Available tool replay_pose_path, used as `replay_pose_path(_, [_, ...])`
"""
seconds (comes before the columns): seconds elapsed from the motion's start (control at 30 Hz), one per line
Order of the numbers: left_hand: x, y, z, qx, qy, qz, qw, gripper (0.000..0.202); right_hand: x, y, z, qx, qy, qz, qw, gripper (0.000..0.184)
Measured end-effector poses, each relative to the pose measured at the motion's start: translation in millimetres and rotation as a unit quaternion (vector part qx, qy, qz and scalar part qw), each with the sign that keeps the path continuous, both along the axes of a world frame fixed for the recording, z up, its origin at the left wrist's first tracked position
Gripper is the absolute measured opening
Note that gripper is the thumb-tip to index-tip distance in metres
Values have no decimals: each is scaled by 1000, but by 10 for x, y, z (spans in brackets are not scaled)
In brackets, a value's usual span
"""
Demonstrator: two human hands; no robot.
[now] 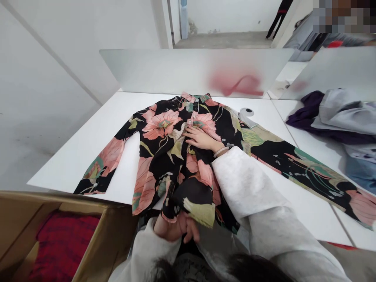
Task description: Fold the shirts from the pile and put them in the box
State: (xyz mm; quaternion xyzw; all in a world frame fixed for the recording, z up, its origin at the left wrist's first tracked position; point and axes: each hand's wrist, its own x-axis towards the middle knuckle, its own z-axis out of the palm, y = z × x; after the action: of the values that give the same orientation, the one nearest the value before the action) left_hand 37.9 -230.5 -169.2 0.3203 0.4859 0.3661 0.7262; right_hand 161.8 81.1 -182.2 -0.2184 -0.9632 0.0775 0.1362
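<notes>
Here, a brown cardboard box (117, 231) with red-and-black plaid cloth (66, 243) sits lower left. Mid-frame, a thin black blouse with pink flowers (163, 122) lies on your white counter (91, 137), front up. Bottom centre, your left hand (176, 228) meets its lower edge, fingers curled; whether they pinch, I can't tell. Your right hand's (203, 138) fingers spread over the placket. You seem to be arranging the front; the next move calls for gentle, steady pressure.
</notes>
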Motion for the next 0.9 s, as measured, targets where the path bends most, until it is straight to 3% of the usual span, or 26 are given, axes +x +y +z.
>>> replay_pose_path(0.07, [-106, -145, 139, -11, -64, -93, 994, 67, -3, 3, -7, 0, -2, 2, 1000, 48])
replay_pose_path(0.1, [-192, -214, 234, -1, -59, -138, 989, 62, -5, 4, -9, 0, -1, 2, 1000, 48])
replay_pose_path(0.17, [-401, -341, 437, 53, 42, -167, 984, 43, -8, 4, -14, -3, 5, 1, 1000, 49])
replay_pose_path(0.23, [-601, -425, 585, 122, 177, -99, 972, 35, -8, 2, -16, -2, 12, 2, 1000, 48])
replay_pose_path(0.3, [-739, -437, 600, 181, 305, 6, 935, 37, -7, -1, -17, 5, 16, 2, 1000, 47])
replay_pose_path(0.37, [-809, -375, 462, 248, 454, 49, 855, 41, -4, -7, -15, 14, 13, 0, 1000, 46])
replay_pose_path(0.5, [-905, -217, -3, 341, 695, -34, 632, 56, 16, -29, -11, 23, -1, -9, 1000, 47])
replay_pose_path(0.53, [-956, -211, -88, 337, 729, -56, 594, 56, 24, -35, -12, 25, -2, -10, 1000, 47])
replay_pose_path(0.6, [-1102, -254, -167, 297, 779, -78, 547, 55, 40, -47, -17, 28, 2, -13, 1000, 46])
replay_pose_path(0.67, [-1278, -346, -139, 236, 814, -74, 525, 56, 52, -62, -13, 30, 12, -12, 999, 45])
replay_pose_path(0.77, [-1456, -471, -35, 177, 834, -59, 519, 62, 54, -105, 59, 29, 47, -2, 998, 45])
replay_pose_path(0.9, [-1434, -506, -93, 253, 805, -65, 533, 54, 100, -181, 347, 38, 115, -31, 992, 43])
